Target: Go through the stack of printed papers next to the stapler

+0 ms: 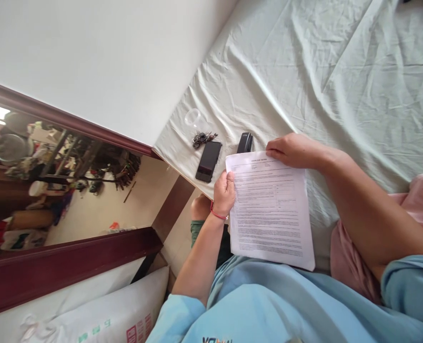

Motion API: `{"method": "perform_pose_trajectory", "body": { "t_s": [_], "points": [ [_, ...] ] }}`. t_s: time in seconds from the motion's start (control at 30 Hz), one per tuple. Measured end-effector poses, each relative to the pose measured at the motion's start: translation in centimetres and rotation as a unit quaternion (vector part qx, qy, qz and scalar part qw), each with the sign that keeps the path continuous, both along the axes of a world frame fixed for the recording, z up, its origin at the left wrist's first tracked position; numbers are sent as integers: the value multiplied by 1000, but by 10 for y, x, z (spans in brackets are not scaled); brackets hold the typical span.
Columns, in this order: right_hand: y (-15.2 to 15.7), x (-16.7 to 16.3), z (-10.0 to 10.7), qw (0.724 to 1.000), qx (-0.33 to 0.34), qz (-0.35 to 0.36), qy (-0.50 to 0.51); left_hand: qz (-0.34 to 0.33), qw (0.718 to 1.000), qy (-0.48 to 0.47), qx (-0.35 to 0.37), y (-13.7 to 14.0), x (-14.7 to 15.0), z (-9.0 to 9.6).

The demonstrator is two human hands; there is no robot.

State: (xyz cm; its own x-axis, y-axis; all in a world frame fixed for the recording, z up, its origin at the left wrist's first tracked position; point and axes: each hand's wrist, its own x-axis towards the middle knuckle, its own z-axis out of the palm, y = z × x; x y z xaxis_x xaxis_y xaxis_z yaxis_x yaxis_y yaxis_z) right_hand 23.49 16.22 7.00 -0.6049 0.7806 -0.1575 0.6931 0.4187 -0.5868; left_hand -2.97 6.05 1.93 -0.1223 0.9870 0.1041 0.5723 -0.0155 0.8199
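Printed paper sheets (270, 209), white and flat with dense black text, lie over the person's lap and the near edge of the bed. Left hand (224, 193) pinches the left margin, thumb on top; red string at the wrist. Right hand (294, 150) grips the top right corner, fingers curled over the edge.

Bedsheet (340, 81): pale green cloth, creased, wide open room above and right. Just above the sheets: black stapler (245, 142), glossy black phone (208, 161), dark key bunch (202, 138), clear plastic ring (193, 117), all crowded near the bed's left edge beside the white wall (107, 57).
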Motion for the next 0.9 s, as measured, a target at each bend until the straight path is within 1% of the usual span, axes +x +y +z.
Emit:
{"method": "perform_pose_trajectory", "body": {
  "t_s": [0.07, 0.17, 0.27, 0.33, 0.47, 0.63, 0.8, 0.9],
  "points": [
    [0, -2, -2, 1000, -19, 4, -3, -5, 999, -17, -26, 2, -2, 0],
    [0, 0, 0, 998, -59, -9, 23, -14, 994, -82, -74, 5, -10, 0],
    [2, 6, 2, 992, -100, -25, 73, -19, 987, -136, -87, 8, -21, 2],
    [4, 8, 0, 990, -116, -25, 72, -16, 986, -137, -93, 9, -26, 3],
    [9, 5, -13, 995, -96, -13, 1, -9, 985, -113, -129, 10, -28, -3],
    [10, -3, -23, 995, -64, 8, -82, 1, 977, -135, -162, 7, -22, -12],
    [5, -10, -21, 994, -47, 25, -92, -2, 967, -170, -188, -3, -17, -9],
    [-3, -23, -18, 995, -21, 15, -95, -10, 962, -186, -201, -7, -13, -7]
  ]
}}
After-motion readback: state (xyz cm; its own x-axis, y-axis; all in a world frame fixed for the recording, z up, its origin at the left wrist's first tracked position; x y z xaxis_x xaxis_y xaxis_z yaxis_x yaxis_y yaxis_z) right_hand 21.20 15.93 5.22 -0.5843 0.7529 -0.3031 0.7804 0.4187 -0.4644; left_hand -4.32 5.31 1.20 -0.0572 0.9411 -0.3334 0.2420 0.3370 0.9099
